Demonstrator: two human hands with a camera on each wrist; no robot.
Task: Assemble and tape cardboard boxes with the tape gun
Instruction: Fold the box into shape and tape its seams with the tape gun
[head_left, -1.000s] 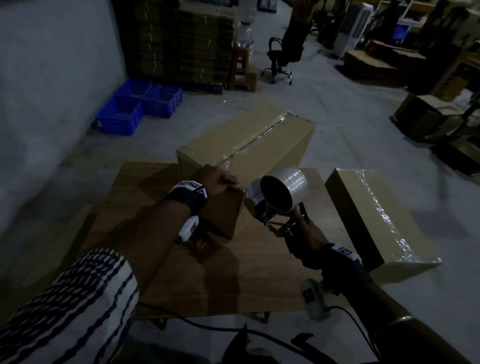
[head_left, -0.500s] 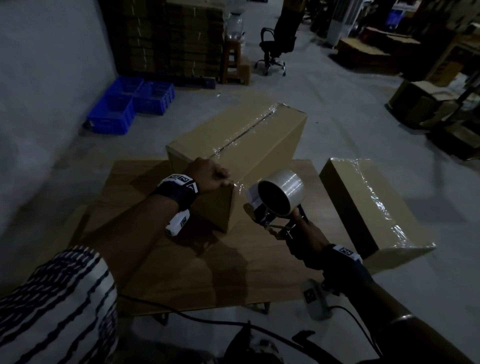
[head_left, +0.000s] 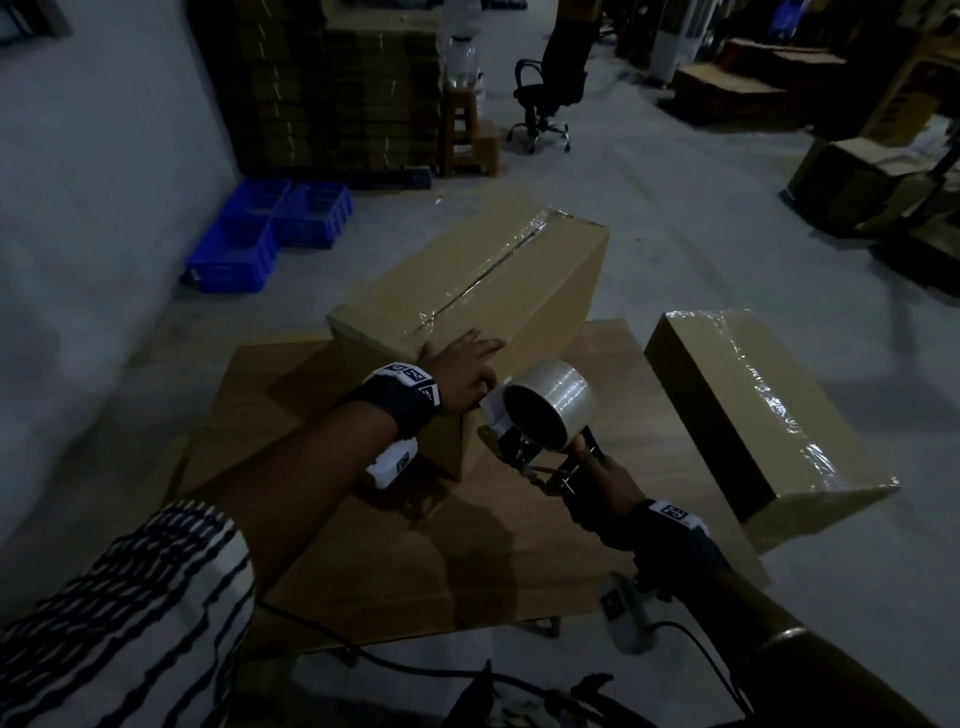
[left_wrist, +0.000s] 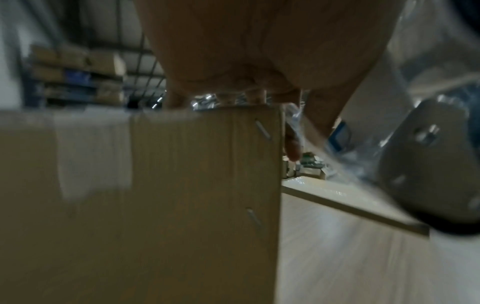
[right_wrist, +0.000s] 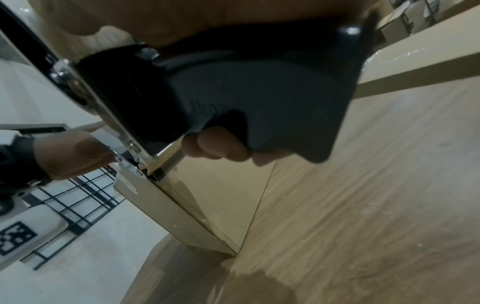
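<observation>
Head view: a person's left hand (head_left: 462, 371) is lying flat, fingers straight, on the near top edge of a taped cardboard box (head_left: 467, 291) sitting on the wooden worktop (head_left: 519, 545), while the right hand (head_left: 597, 488) is gripping a tape gun (head_left: 545, 415) just right of that corner. Left wrist view: fingers (left_wrist: 292, 144) are draping over the box's (left_wrist: 182, 195) stapled corner. Right wrist view: curled fingers (right_wrist: 218, 148) are wrapping the gun's black handle (right_wrist: 259, 98).
</observation>
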